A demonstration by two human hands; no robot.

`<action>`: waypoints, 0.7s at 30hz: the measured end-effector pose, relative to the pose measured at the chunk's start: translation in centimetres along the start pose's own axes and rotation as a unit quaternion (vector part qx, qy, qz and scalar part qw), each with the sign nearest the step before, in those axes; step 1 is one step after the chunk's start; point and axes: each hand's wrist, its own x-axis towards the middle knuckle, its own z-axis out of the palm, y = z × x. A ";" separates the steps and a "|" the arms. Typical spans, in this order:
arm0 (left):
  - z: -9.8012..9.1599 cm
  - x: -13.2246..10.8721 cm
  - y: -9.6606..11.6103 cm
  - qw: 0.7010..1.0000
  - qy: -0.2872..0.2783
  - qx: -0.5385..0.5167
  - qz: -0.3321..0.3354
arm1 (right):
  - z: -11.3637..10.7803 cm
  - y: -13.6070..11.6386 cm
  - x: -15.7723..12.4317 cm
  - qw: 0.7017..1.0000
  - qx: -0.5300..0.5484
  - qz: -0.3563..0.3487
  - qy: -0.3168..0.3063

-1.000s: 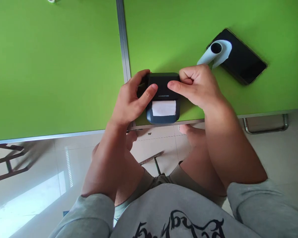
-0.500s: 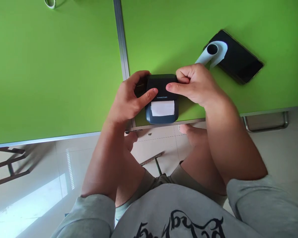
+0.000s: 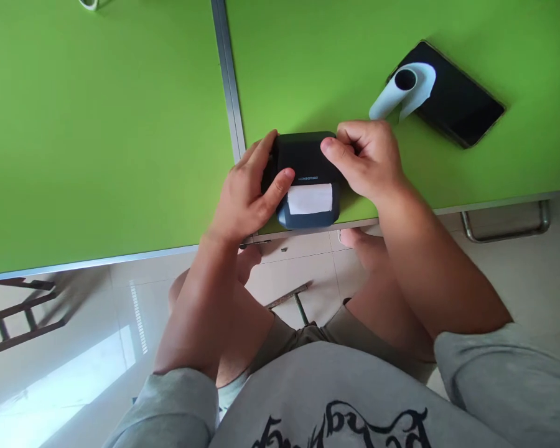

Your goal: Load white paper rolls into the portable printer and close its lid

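A small dark label printer (image 3: 303, 155) rests on the green table near its front edge, with a strip of white paper (image 3: 310, 199) lying across its front part. My left hand (image 3: 252, 193) is wrapped round the printer's left side, thumb on its top. At the printer's far right corner, my right hand (image 3: 368, 158) has its fingers curled and its thumb against the top; its fingertips are partly hidden. Up and right of that hand, a roll of white paper (image 3: 387, 96) leans by a black phone (image 3: 466, 99).
A metal seam (image 3: 228, 81) divides the green tabletop (image 3: 121, 137). A white ring (image 3: 89, 4) is cut off at the top left. Below the front edge are my legs, a metal stool frame (image 3: 506, 236) at right and a dark frame (image 3: 18, 317) at left.
My right thumb has shifted outward to the printer's right corner and bent. The left fingers have straightened somewhat along the printer's left side. The view has shifted slightly.
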 end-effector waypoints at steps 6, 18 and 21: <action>0.0 -2.7 0.3 0.996 -0.054 0.065 0.010 | 0.2 -0.4 -0.1 0.999 -0.041 0.009 0.020; 0.6 -4.7 0.5 0.990 -0.023 0.142 0.013 | 0.1 -0.8 -0.1 1.000 0.002 -0.016 0.024; 0.9 -4.7 0.4 0.990 -0.017 0.142 0.009 | 0.1 -0.9 -0.2 1.000 -0.024 0.002 0.015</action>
